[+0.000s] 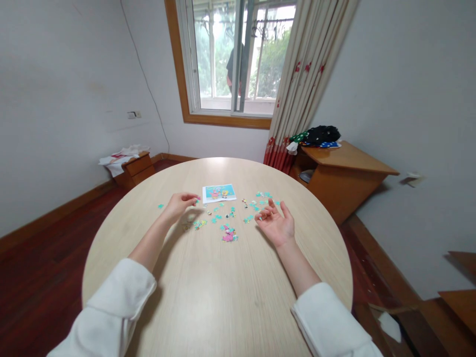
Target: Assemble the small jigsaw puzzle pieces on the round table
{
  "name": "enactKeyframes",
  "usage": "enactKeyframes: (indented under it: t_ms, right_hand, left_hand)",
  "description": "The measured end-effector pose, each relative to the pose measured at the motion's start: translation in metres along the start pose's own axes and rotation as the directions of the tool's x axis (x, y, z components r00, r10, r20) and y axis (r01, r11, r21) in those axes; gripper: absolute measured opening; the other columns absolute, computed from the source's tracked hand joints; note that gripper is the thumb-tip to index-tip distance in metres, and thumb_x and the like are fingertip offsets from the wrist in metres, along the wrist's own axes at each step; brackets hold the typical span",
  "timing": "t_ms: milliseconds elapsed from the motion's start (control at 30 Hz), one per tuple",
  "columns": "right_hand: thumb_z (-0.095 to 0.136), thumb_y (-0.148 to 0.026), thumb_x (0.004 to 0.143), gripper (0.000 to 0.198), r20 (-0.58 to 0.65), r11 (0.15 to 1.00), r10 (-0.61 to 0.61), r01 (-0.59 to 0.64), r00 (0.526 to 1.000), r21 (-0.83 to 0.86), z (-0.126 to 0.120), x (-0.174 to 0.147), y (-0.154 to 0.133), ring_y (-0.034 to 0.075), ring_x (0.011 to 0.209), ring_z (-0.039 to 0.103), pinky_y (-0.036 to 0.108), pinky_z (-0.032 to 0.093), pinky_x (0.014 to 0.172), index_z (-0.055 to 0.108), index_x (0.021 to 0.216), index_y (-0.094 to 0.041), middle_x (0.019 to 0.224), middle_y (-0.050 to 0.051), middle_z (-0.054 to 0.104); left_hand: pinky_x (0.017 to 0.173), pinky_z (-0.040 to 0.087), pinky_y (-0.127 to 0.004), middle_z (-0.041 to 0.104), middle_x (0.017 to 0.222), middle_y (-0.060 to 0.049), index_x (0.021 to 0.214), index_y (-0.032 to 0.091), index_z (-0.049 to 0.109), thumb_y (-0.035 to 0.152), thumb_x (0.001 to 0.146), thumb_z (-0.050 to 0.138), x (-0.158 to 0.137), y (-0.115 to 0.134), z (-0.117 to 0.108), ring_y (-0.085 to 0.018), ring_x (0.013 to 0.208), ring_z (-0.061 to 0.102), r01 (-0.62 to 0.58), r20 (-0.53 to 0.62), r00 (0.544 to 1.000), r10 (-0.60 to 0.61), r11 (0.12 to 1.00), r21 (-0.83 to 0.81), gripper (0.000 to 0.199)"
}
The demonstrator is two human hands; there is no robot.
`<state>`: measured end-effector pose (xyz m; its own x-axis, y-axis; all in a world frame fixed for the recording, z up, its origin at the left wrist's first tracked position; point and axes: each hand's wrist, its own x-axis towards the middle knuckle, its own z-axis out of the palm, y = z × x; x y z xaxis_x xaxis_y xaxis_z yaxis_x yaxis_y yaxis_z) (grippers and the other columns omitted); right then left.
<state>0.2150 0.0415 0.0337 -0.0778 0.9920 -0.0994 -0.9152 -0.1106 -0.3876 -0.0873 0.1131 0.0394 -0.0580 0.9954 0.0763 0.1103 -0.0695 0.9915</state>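
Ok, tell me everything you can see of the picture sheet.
The picture sheet looks like paper and lies face up on the pale table, beyond the pink puzzle cluster. Its turquoise print shows a pink figure and a yellow one, with white margin at the left and bottom. The left hand is near its left edge.

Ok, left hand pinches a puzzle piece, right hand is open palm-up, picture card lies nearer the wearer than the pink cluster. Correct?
Not quite: the picture card lies beyond the pink cluster, farther from the wearer, per the head view. The rest stands: left hand pinches a puzzle piece, right hand is open palm-up.
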Motion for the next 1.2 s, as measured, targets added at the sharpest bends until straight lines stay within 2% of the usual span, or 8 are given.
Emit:
enactKeyframes:
  t_ms: [100,233,367,533,800,967,1200]
  right_hand:
    - [0.041,-0.038,0.088,0.028,-0.019,1.000,0.006,-0.006,1.000,0.016,0.001,-0.001,0.001,0.010,0.053,0.052,0.028,0.045,0.058,0.062,0.085,-0.019,0.057,-0.004,0.052]
    - [0.043,-0.036,0.087,0.025,-0.014,1.000,0.014,-0.014,1.000,0.015,0.000,0.000,0.001,0.009,0.053,0.051,0.027,0.044,0.058,0.062,0.085,-0.019,0.056,-0.004,0.050]
    - [0.046,-0.035,0.085,0.021,0.021,1.000,-0.001,0.002,1.000,-0.027,-0.003,0.001,0.001,0.008,0.052,0.050,0.026,0.044,0.057,0.060,0.085,-0.019,0.055,-0.005,0.049]
    - [0.045,-0.033,0.086,0.020,0.027,0.998,-0.021,0.023,0.999,-0.052,-0.004,0.003,0.002,0.009,0.050,0.048,0.026,0.043,0.055,0.059,0.083,-0.020,0.054,-0.006,0.048]
    - [0.041,-0.031,0.087,0.022,-0.060,0.999,0.012,-0.009,0.998,0.042,-0.002,0.003,0.004,0.008,0.048,0.046,0.025,0.040,0.051,0.058,0.082,-0.018,0.052,-0.006,0.046]
    - [0.042,-0.030,0.086,0.020,-0.070,0.999,0.026,-0.025,0.997,0.024,-0.001,0.003,0.005,0.008,0.047,0.045,0.024,0.039,0.050,0.057,0.080,-0.018,0.051,-0.006,0.044]
    - [0.053,-0.031,0.080,0.013,-0.080,0.999,0.011,-0.014,0.997,-0.045,-0.004,0.005,0.007,0.008,0.047,0.043,0.024,0.036,0.051,0.056,0.080,-0.019,0.051,-0.007,0.042]
  left_hand:
    - [0.061,0.042,-0.028,0.065,0.063,-0.005,0.068,0.013,0.069,0.016,0.058,0.071,-0.023,-0.001,0.025,-0.014,0.058,0.057,0.136,0.221,0.966,-0.134,0.991,0.008,0.011]
    - [0.060,0.043,-0.028,0.065,0.062,-0.004,0.067,0.015,0.066,0.017,0.060,0.069,-0.044,-0.006,0.048,-0.015,0.059,0.060,0.170,0.373,0.912,-0.167,0.985,0.026,0.007]
    - [0.056,0.043,-0.027,0.061,0.054,-0.002,0.065,0.015,0.063,0.022,0.061,0.069,-0.050,-0.010,0.060,-0.014,0.054,0.058,0.126,0.369,0.918,-0.148,0.989,0.083,0.010]
    - [0.056,0.042,-0.026,0.063,0.058,-0.003,0.067,0.015,0.065,0.023,0.061,0.067,-0.052,-0.010,0.062,-0.013,0.055,0.057,0.013,0.373,0.925,-0.078,0.985,0.174,0.010]
    - [0.063,0.042,-0.027,0.069,0.070,-0.006,0.069,0.016,0.070,0.014,0.063,0.057,-0.055,-0.009,0.062,-0.014,0.064,0.057,-0.089,0.420,0.907,-0.027,0.963,0.255,0.015]
    - [0.065,0.043,-0.028,0.069,0.073,-0.007,0.071,0.014,0.071,0.013,0.064,0.052,-0.056,-0.011,0.062,-0.015,0.066,0.058,-0.100,0.412,0.911,-0.030,0.952,0.290,0.020]
    - [0.067,0.044,-0.027,0.068,0.072,-0.006,0.073,0.013,0.067,0.012,0.065,0.052,-0.061,-0.012,0.067,-0.015,0.067,0.060,-0.117,0.424,0.906,-0.003,0.959,0.258,0.017]
